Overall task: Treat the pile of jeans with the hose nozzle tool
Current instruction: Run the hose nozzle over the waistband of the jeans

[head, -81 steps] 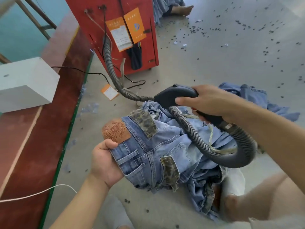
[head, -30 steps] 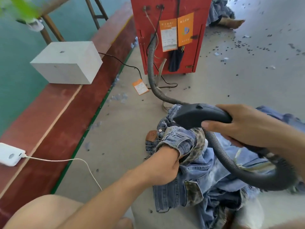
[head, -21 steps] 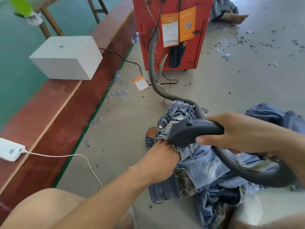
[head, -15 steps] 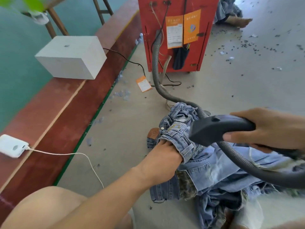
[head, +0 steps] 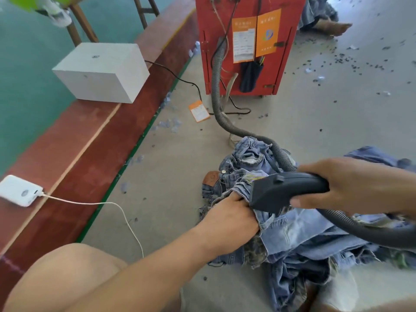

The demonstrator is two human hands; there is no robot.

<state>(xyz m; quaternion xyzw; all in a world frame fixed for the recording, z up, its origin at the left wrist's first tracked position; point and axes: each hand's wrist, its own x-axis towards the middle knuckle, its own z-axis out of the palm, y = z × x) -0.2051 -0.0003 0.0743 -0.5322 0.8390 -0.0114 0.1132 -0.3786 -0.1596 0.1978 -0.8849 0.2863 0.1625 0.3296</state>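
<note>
The nozzle (head: pixel 276 194), gripped in the right hand (head: pixel 346 185), has dropped against the jeans (head: pixel 292 233) fold bunched in the left hand (head: pixel 231 219) fingers, so treatment resumes.

Blue jeans (head: pixel 299 235) (leopard-print trim), black nozzle (head: pixel 286 192)

Bare concrete floor (head: pixel 171 176) is being left open left of the jeans pile (head: pixel 292 239). Far-side access is being blocked by the ribbed hose (head: pixel 217 91) and red cabinet (head: pixel 245 41). The left edge is being bounded by a raised ledge (head: pixel 74 154), with a white cable (head: pixel 108 204) being trailed across the floor.
</note>
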